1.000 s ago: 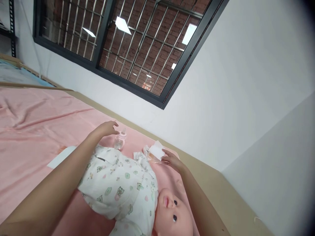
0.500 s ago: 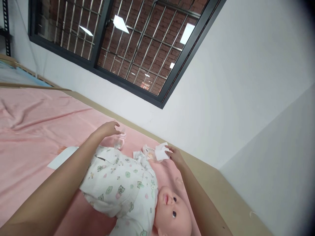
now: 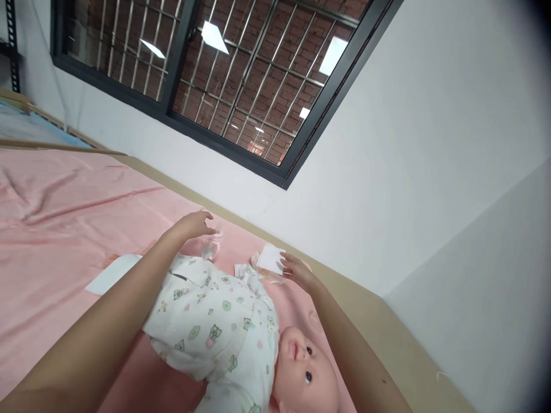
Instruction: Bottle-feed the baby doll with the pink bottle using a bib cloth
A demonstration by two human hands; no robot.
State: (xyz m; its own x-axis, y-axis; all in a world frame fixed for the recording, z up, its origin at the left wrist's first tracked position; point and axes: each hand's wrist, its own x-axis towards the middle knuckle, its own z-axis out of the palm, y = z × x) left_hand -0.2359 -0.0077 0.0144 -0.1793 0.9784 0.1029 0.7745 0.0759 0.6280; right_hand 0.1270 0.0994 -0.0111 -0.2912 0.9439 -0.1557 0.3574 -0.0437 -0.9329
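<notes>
My left hand (image 3: 194, 225) is beside a clear baby bottle (image 3: 210, 246) with a pale pink collar. Its thumb and forefinger are apart, close to the teat; whether they touch it I cannot tell. With its fingertips, my right hand (image 3: 299, 271) holds the right edge of a folded white tissue (image 3: 271, 259). Below the tissue a clear plastic packet (image 3: 271, 277) is partly hidden. A baby doll (image 3: 307, 370) lies on its back between my arms, in a white printed outfit (image 3: 215, 327).
Pink cloth (image 3: 86, 201) covers the bed, with a beige edge (image 3: 353, 304) along the white wall. A white sheet (image 3: 114, 274) lies partly under my left forearm. A dark-framed barred window (image 3: 232, 74) is above. A blue-lined surface (image 3: 55, 129) is at far left.
My right hand has moved left with the white tissue, which now covers more of the packet. My left hand stays by the bottle. The view has shifted slightly.
</notes>
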